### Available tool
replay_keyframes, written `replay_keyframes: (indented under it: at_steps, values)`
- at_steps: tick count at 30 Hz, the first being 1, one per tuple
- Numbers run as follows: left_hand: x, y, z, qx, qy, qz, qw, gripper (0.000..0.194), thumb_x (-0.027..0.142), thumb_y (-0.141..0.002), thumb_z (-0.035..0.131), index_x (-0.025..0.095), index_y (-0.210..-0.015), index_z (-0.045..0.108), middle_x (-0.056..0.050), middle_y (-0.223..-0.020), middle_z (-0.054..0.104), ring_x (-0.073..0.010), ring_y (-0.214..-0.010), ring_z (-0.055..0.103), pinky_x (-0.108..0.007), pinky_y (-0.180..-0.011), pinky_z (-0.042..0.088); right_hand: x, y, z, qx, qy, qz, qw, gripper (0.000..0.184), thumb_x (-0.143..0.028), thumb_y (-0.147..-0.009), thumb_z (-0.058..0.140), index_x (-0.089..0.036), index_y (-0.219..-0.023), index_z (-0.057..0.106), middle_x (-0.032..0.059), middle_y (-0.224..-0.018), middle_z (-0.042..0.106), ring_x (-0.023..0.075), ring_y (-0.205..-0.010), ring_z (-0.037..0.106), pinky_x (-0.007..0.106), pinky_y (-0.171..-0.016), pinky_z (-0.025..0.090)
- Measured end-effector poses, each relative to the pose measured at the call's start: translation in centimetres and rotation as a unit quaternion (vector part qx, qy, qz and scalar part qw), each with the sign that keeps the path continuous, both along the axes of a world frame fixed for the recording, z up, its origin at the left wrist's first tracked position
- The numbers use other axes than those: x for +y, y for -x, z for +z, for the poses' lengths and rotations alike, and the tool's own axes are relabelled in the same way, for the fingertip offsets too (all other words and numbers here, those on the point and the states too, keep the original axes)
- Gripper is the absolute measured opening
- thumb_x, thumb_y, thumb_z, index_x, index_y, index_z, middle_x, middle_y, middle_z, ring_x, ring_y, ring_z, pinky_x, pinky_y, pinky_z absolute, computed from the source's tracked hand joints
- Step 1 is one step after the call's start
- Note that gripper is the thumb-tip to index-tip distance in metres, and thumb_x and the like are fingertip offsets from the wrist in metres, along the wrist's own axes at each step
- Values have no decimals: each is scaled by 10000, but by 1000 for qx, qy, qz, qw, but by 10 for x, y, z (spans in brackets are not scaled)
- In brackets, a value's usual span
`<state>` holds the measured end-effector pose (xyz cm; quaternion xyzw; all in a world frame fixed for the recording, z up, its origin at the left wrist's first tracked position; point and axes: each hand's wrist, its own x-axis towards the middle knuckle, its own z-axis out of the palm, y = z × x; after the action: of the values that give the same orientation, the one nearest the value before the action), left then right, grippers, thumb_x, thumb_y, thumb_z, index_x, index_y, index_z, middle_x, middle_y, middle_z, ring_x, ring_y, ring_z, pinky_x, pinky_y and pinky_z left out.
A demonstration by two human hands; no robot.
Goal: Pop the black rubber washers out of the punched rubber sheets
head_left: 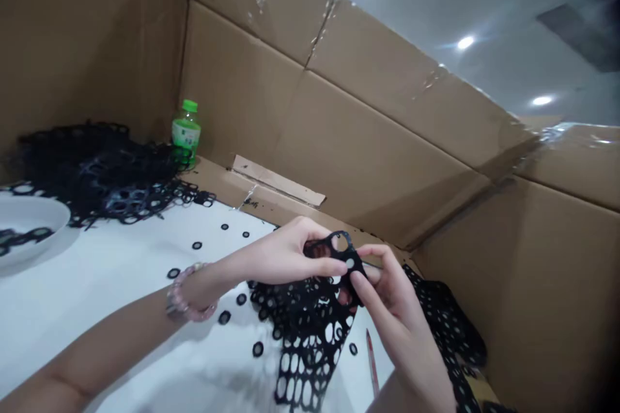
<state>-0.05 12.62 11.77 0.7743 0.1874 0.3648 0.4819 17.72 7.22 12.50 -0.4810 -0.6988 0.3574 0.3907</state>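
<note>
My left hand (285, 255) and my right hand (397, 310) pinch the upper edge of a black perforated rubber sheet (310, 329) from both sides. The sheet's punched holes show as a lattice, and it hangs down onto the white table (121, 251). Small black rubber rings lie loose around it, one of them (224, 317) just below my left wrist. A beaded pink bracelet (188, 293) circles that wrist. Another strip of black perforated rubber (450, 329) lies beyond my right hand.
A large tangled heap of black perforated rubber (97, 174) lies at the far left, next to a white bowl (29, 222) holding some. A green-capped plastic bottle (186, 132) stands in the corner. Brown cardboard walls (387, 142) surround the table. A red pencil (372, 361) lies near my right hand.
</note>
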Motion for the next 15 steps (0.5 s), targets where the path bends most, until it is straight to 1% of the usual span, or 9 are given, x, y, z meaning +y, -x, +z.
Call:
replay_keyframes:
  at_steps: [2, 4, 6, 8, 9, 10, 12, 13, 15]
  values:
    - [5, 3, -1, -20, -4, -23, 1000, 243, 326, -845, 483, 125, -758, 588, -4, -698, 630, -112, -646, 556, -196, -571, 407, 5, 0, -1, -6, 2, 17, 1000, 99, -294, -866, 488, -219, -927, 511, 2, -714, 602, 121, -637, 549, 207, -568, 436]
    - [10, 5, -2, -9, -37, -9, 999, 263, 328, -860, 458, 134, -740, 590, -2, -678, 629, -113, -637, 560, -201, -568, 415, 9, 0, -2, -2, -4, 28, 1000, 95, -276, -859, 500, -203, -845, 560, 6, -710, 609, 119, -635, 556, 204, -576, 441]
    - [14, 4, -5, -3, -106, 90, 990, 213, 339, -827, 514, 146, -787, 594, -11, -735, 631, -134, -692, 567, -230, -611, 432, 12, 1, -2, 0, -8, 22, 1000, 132, -272, -857, 502, -190, -777, 567, 3, -665, 605, 119, -617, 555, 208, -573, 434]
    - [15, 0, -8, -34, -204, 233, 950, 226, 334, -776, 586, 151, -908, 577, -48, -891, 623, -175, -842, 561, -289, -731, 439, 17, 3, -2, -19, -13, 10, 1000, 190, -280, -850, 511, -174, -696, 546, -5, -597, 563, 120, -588, 543, 214, -559, 416]
    - [15, -2, -10, -58, -252, 277, 925, 269, 335, -755, 610, 151, -945, 561, -63, -944, 608, -188, -897, 546, -312, -782, 428, 19, 4, -2, -32, -21, 4, 999, 216, -286, -842, 520, -168, -661, 531, -12, -568, 527, 118, -572, 528, 215, -543, 401]
    - [15, -4, -12, -75, -291, 291, 908, 291, 343, -744, 622, 150, -951, 553, -68, -956, 598, -191, -915, 535, -321, -806, 418, 22, 4, -2, -43, -34, -2, 998, 235, -292, -834, 528, -166, -636, 516, -22, -545, 484, 112, -551, 503, 214, -521, 381]
    - [14, -9, -14, -63, -315, 247, 914, 273, 379, -741, 620, 151, -877, 553, -47, -861, 594, -166, -822, 539, -291, -746, 429, 26, 5, -3, -61, -68, -18, 996, 254, -296, -821, 539, -166, -609, 489, -38, -529, 402, 96, -514, 429, 210, -477, 330]
    - [13, -11, -15, -41, -295, 215, 930, 276, 401, -737, 620, 152, -833, 549, -28, -795, 586, -145, -745, 534, -266, -681, 431, 27, 4, -4, -69, -86, -29, 994, 255, -292, -818, 542, -168, -604, 478, -41, -534, 383, 90, -508, 395, 208, -465, 309]
    - [11, -13, -16, 3, -205, 159, 966, 289, 428, -750, 598, 149, -806, 544, -5, -712, 573, -115, -640, 514, -222, -567, 410, 25, 2, -5, -91, -114, -46, 988, 248, -275, -814, 545, -172, -602, 465, -40, -546, 383, 88, -514, 364, 208, -460, 291]
